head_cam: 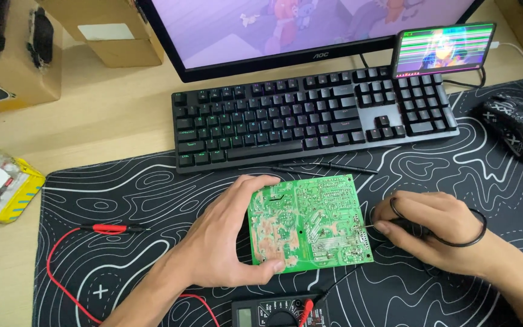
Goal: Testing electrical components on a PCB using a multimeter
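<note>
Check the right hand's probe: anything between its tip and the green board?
Nothing visible. The right hand holds a black probe whose thin metal tip reaches the right edge of the green circuit board, with only bare desk mat nearby. The left hand grips the board's left side, clear of that edge.

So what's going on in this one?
A person sits at a desk with a green circuit board, solder side up, on a black patterned desk mat. The left hand grips the board's left edge. The right hand holds a black probe with its tip at the board's right edge. A red probe lies unused on the mat to the left, and a multimeter sits at the bottom edge. A keyboard sits behind the board.
</note>
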